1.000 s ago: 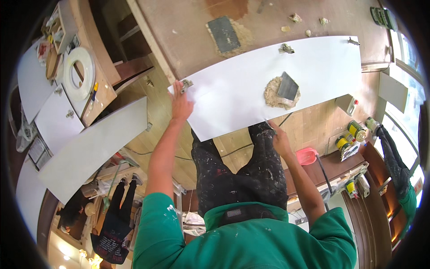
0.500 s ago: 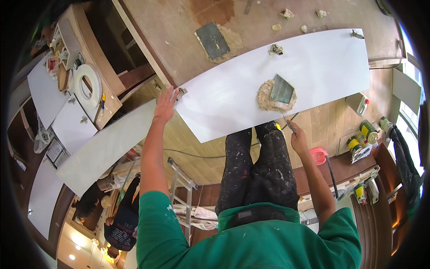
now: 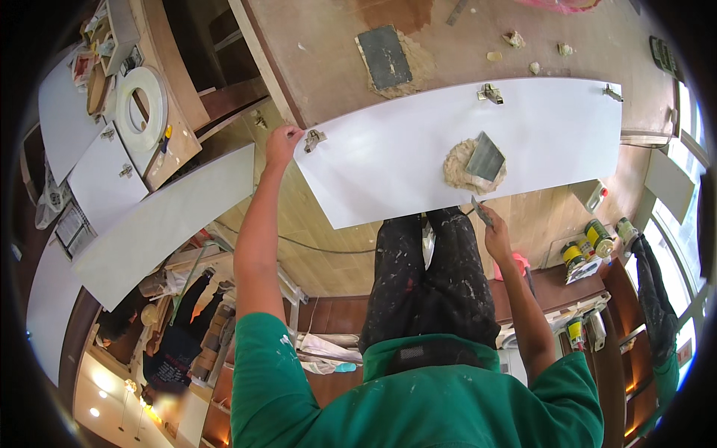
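Left hand (image 3: pixel 282 143) grips the white panel (image 3: pixel 418 160) corner to steady it; right hand (image 3: pixel 495 237) is closed on a putty knife (image 3: pixel 482 211) at its near edge.

Panel (image 3: pixel 403 160) lies across counter's (image 3: pixel 321 60) near edge; putty mound (image 3: pixel 467 168) with scraper (image 3: pixel 485 157) on panel, right of middle.

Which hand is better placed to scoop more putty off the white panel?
Right, probably. The right hand holds a putty knife at the white panel's near edge, just below the putty pile. The left hand grips the panel's far-left corner by a hinge.
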A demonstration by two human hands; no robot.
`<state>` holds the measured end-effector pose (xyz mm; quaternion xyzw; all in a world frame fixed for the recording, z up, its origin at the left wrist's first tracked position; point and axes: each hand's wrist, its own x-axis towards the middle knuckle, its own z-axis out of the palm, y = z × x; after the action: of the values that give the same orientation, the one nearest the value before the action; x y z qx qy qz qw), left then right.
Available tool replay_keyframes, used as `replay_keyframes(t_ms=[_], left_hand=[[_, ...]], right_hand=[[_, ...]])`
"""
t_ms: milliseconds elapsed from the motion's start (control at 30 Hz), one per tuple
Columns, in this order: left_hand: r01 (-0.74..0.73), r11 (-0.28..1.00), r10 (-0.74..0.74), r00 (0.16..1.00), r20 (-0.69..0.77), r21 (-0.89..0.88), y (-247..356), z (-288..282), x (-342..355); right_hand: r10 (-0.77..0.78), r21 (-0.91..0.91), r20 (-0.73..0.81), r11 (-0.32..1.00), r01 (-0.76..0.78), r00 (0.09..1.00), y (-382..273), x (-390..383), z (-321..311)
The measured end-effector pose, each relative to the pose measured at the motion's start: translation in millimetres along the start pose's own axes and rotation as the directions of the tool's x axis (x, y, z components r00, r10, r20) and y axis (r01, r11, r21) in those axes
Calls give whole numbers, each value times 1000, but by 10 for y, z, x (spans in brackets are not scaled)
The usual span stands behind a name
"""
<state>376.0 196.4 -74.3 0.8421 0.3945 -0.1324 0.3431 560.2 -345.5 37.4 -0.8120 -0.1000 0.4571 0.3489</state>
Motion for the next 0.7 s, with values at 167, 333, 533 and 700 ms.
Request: replay_keyframes(t_ms=[167, 333, 533, 700], left_hand=[[-3, 989, 14, 997, 72, -151, 2, 34, 95], [72, 980, -50, 991, 122, -188, -79, 65, 156], [39, 993, -20, 984, 175, -109, -103, 39, 217], [40, 991, -11, 974, 226, -126, -95, 16, 274]], right_hand=[[8, -22, -17, 1000, -8, 1000, -58, 46, 34], [62, 7, -32, 998, -62, 998, -143, 83, 151], [117, 6, 1, 993, -117, 993, -214, 87, 237], [64, 11, -15, 998, -63, 998, -222, 74, 243]])
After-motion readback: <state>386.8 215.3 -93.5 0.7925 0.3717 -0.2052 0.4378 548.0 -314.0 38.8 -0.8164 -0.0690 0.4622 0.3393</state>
